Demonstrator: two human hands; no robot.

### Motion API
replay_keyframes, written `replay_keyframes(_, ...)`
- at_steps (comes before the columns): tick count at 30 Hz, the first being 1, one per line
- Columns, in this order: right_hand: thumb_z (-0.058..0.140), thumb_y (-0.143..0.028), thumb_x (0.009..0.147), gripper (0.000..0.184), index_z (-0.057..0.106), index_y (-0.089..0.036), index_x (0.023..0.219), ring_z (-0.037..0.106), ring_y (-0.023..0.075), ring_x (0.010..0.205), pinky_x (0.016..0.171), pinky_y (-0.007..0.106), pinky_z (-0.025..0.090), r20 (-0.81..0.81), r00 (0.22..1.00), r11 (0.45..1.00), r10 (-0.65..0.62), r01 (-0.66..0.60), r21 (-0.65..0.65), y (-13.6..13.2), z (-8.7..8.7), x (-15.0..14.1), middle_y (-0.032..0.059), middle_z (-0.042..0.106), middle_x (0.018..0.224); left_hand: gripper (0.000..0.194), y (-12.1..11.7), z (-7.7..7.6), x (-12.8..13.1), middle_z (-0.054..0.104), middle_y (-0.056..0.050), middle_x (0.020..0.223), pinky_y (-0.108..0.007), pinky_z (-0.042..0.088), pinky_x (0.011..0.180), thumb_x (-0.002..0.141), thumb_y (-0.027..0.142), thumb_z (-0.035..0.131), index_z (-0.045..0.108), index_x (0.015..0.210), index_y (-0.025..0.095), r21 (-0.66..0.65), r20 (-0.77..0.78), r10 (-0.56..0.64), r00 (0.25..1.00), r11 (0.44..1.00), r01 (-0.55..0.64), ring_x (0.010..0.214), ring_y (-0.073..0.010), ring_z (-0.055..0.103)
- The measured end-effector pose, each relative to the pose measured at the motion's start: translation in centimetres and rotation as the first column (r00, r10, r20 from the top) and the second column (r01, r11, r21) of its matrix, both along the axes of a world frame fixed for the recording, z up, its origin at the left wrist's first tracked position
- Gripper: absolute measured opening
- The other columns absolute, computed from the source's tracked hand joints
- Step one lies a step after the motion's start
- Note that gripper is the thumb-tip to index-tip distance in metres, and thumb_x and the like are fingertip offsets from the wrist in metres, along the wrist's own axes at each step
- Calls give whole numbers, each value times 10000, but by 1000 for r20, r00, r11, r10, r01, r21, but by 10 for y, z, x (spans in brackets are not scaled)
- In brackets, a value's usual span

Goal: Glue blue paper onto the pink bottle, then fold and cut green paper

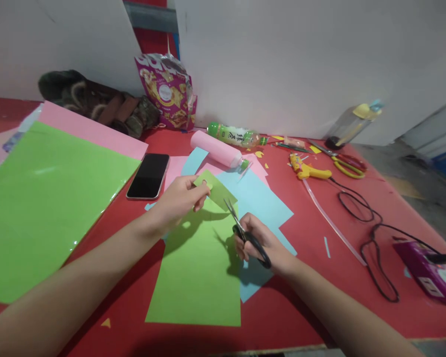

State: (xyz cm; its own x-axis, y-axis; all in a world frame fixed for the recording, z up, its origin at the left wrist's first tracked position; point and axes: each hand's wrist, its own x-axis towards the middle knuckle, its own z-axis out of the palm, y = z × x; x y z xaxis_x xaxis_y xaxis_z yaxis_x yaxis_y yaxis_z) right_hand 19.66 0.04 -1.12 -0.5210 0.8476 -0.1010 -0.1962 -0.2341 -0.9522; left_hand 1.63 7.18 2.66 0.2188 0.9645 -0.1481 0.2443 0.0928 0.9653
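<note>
My left hand (186, 198) pinches a small piece of green paper (221, 192) by its upper left part. In my right hand (258, 238) are black-handled scissors (254, 246), their blades a little apart at the right edge of that piece. Beneath both hands lies a larger green sheet (200, 282), with light blue paper (267, 203) partly under it. Just beyond my left hand, a bottle wrapped in pink paper (219, 150) lies on its side, its green cap facing right.
A phone (148, 176) and a wrapped stack of green paper (55, 198) lie left. Behind are a snack bag (167, 91) and a green-labelled bottle (236, 135). To the right are a yellow glue gun (308, 168), its looping cord, more scissors (344, 163) and a purple box (425, 270).
</note>
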Motion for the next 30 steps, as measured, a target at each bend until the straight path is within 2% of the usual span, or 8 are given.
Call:
replay_keyframes(3,617,-407,666,395,274,-235,761,498,91,586,547,247,370,-17,971,966,-240,241,91,3,0,-1,-79,406,616,191,0,-2,-1,391,60,361,-180,264,389,670,208,465,430,486,170,-84,-57,-192,980,979,187,353,-60,349)
replay_keyframes(5,645,-320,654,401,268,-246,767,546,118,699,636,279,396,-18,916,907,-401,400,134,4,0,-2,-85,410,620,169,-4,-1,1,388,64,360,-180,252,378,659,208,465,447,496,168,-176,-75,-404,912,905,387,342,-62,346)
replay_keyframes(7,663,-247,628,424,268,-253,782,558,121,732,664,283,403,1,879,872,-476,472,130,5,0,-3,-93,408,625,132,-10,-1,4,385,67,367,-182,238,368,646,193,455,462,516,170,-239,-63,-559,827,813,531,340,-65,348)
replay_keyframes(9,676,-192,595,454,271,-253,791,543,97,670,616,247,404,34,880,879,-473,469,92,4,0,-5,-101,405,625,127,-16,-1,8,375,66,366,-185,219,359,633,174,436,450,506,172,-259,-52,-628,776,759,597,341,-69,343)
replay_keyframes(13,693,-124,537,512,273,-248,802,423,39,509,476,159,333,106,908,914,-405,405,14,-1,2,-9,-117,402,606,136,-25,-4,13,353,67,365,-190,195,348,632,177,416,408,496,181,-273,-48,-659,751,731,625,337,-68,302)
replay_keyframes(20,684,-127,543,504,268,-246,803,349,16,434,406,125,261,107,933,937,-343,347,-27,-3,4,-10,-131,389,574,195,-28,-9,16,240,76,406,-197,144,345,637,183,407,273,496,189,-196,-188,-644,742,765,614,355,-59,229)
replay_keyframes(24,690,-120,524,518,273,-243,806,382,16,445,420,124,281,113,914,919,-389,393,-17,-1,3,-9,-132,398,576,215,-29,-7,19,241,74,438,-191,152,358,667,210,422,272,514,184,-94,-268,-606,749,790,606,388,-56,235)
replay_keyframes(30,683,-126,525,505,278,-245,803,453,33,477,457,141,349,67,855,857,-514,516,-14,1,4,-9,-121,464,595,158,-30,-9,20,405,60,508,-169,278,405,724,260,419,384,598,172,-18,-245,-581,776,803,596,444,-63,359)
